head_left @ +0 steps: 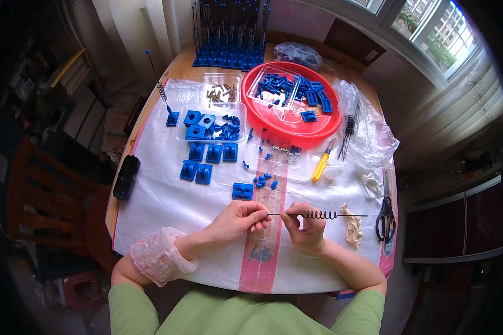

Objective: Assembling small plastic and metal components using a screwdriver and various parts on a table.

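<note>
A thin black metal rod with a coiled spring (325, 215) on it lies level above the near part of the table. My right hand (304, 224) grips the rod just left of the spring. My left hand (241, 219) pinches the rod's left tip between thumb and fingers. A blue plastic block (242, 191) sits just beyond my left hand, and a few small blue caps (264, 181) lie beside it.
A red round tray (274, 121) with blue parts stands at the back. Clear trays (208, 121) hold blue blocks. Yellow-handled screwdriver (320, 166), scissors (385, 215), a beige glove (352, 226) at right. A black case (126, 176) at the left edge. Finished rods (229, 39) at the far end.
</note>
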`<state>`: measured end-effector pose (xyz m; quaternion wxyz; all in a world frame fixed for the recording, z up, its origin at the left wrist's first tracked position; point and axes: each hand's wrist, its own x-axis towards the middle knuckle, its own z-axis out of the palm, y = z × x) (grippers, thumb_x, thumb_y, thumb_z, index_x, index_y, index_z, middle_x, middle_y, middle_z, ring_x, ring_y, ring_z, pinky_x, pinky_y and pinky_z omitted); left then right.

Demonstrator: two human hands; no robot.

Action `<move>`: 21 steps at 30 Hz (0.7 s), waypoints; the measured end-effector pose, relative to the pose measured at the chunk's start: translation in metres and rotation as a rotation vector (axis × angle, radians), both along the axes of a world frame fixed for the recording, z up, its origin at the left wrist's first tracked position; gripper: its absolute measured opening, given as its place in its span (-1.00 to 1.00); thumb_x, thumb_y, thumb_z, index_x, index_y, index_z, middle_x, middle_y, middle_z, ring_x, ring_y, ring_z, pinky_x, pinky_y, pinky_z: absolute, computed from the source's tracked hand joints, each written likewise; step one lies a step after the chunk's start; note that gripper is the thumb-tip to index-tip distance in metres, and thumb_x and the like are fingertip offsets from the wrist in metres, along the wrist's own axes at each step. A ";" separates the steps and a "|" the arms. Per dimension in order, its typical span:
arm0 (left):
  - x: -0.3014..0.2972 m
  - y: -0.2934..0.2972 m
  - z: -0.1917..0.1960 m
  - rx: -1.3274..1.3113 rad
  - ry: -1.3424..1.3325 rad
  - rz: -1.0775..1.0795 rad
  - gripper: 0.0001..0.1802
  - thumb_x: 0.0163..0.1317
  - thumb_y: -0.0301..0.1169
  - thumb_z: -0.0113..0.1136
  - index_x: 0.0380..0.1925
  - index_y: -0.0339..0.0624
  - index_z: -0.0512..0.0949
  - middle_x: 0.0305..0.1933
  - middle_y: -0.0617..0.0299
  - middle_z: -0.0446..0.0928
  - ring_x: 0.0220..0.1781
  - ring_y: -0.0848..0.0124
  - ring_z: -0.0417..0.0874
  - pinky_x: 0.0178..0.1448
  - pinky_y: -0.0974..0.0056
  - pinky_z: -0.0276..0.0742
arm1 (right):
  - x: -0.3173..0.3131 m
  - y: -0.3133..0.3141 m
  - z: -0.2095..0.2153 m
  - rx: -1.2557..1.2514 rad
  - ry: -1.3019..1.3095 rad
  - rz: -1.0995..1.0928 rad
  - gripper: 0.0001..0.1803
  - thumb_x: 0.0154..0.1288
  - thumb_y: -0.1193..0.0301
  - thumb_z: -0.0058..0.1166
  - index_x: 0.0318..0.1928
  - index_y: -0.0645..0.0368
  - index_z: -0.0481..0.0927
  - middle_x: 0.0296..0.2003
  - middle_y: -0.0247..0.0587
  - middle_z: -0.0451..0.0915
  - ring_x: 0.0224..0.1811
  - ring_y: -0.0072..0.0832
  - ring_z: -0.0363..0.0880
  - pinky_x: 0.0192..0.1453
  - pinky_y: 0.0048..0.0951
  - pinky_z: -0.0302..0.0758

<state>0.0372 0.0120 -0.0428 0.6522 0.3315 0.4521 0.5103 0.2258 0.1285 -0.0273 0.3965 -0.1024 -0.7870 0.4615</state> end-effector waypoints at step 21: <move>0.005 0.001 0.006 0.009 -0.011 0.020 -0.87 0.59 -0.38 0.07 -0.01 -0.16 0.50 -0.23 0.37 0.63 -0.30 0.71 0.56 -0.20 0.54 0.49 | -0.004 0.000 0.001 -0.138 -0.041 -0.134 -0.87 0.28 0.62 0.32 -0.34 0.24 0.59 -0.57 -0.38 0.53 -0.60 -0.69 0.40 -0.54 -0.56 0.30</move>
